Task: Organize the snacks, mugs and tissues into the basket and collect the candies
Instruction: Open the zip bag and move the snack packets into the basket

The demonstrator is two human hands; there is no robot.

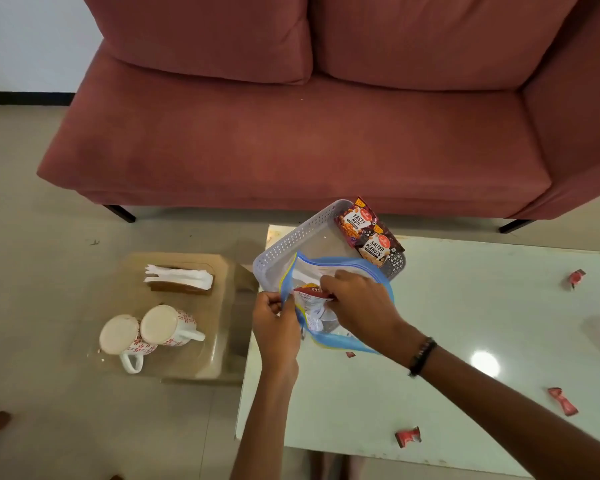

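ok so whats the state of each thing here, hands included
zip bag: open, held over basket
left hand: pinching bag edge
right hand: gripping snack packet at bag mouth
basket: holds two nut packets
mugs: upside down, touching
tissues: in holder
candies: scattered, wrapped

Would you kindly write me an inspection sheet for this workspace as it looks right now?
Surface: glossy white table; low glass side table to its left.
Job's things: grey basket holding two nut packets; two mugs upside down and tissues on the side table; four wrapped candies loose on the white table.
Clutter: small red scrap near the bag.
Hands: left hand holds the zip bag's rim; right hand pinches a snack packet at its mouth.
Cables: nothing seen.
Surroundings: red sofa, tiled floor.
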